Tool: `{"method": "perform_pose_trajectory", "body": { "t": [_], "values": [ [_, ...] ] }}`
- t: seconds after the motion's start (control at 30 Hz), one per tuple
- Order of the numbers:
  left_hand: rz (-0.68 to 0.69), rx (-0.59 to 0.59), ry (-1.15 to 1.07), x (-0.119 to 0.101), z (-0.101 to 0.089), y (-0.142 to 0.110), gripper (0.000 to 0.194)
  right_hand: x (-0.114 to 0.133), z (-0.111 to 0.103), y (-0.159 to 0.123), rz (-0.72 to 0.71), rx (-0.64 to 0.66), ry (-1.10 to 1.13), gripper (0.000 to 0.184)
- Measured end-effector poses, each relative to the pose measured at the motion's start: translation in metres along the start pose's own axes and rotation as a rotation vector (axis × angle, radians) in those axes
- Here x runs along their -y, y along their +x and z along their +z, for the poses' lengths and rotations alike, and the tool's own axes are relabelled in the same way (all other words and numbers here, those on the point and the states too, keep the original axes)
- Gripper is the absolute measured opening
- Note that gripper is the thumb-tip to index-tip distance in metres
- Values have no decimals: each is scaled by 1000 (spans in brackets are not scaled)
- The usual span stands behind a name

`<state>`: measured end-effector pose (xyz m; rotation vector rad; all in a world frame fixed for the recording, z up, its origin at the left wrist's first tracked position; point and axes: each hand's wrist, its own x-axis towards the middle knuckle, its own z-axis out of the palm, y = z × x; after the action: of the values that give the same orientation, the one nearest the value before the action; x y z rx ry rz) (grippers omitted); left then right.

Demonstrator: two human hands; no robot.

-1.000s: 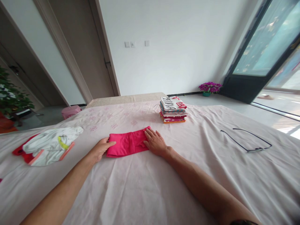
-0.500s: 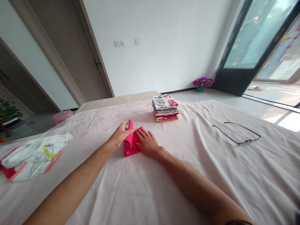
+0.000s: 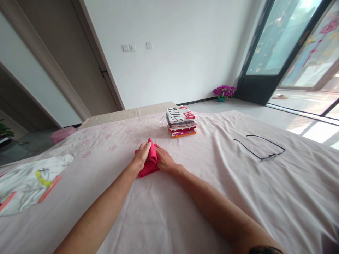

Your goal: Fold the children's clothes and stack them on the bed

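Observation:
A bright pink folded garment [image 3: 148, 168] lies on the bed sheet in front of me, with one fold standing up in its middle. My left hand [image 3: 142, 157] is closed on the left side of that fold, thumb at its top. Against the right side of the garment rests my right hand [image 3: 165, 159], its fingers stretched out and partly hidden by the cloth. Just beyond my hands stands a neat stack of folded clothes [image 3: 181, 121], a white printed piece on top. A loose white garment [image 3: 33, 183] with yellow and orange parts lies at far left.
Black-framed eyeglasses [image 3: 265, 155] lie on the wrinkled pale pink sheet [image 3: 212, 169] at right. A pink plastic stool or tub [image 3: 63, 134] stands past the bed's left edge. Purple flowers [image 3: 224, 91] in a green pot are on the floor near the glass door [image 3: 265, 53].
My left hand has brought the raised fold over to the right, towards my right hand. My right hand has turned from lying on top to pressing at the garment's side. The view has shifted slightly right.

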<state>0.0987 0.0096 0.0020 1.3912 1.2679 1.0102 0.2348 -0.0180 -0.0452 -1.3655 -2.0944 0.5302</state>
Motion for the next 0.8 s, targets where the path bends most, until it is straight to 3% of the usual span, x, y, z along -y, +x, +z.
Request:
{"method": "perform_pose_trajectory", "body": {
  "t": [0.17,0.27,0.4,0.47,0.6,0.8],
  "values": [
    [-107,68,-116,6,-7,-10,40,2,-7,5,134,-168,273,49],
    [57,24,110,13,-10,-16,34,3,-17,5,222,-260,295,46],
    [449,-32,524,17,-16,-39,30,13,-35,1,333,-163,116,52],
    [580,-26,694,19,-21,-56,32,18,-42,0,372,-117,-15,56],
    [647,-47,992,27,-33,-80,41,20,-47,1,391,-58,-106,54],
    [694,-25,1026,40,-52,-79,44,17,-46,6,512,40,371,61]
  ]
}}
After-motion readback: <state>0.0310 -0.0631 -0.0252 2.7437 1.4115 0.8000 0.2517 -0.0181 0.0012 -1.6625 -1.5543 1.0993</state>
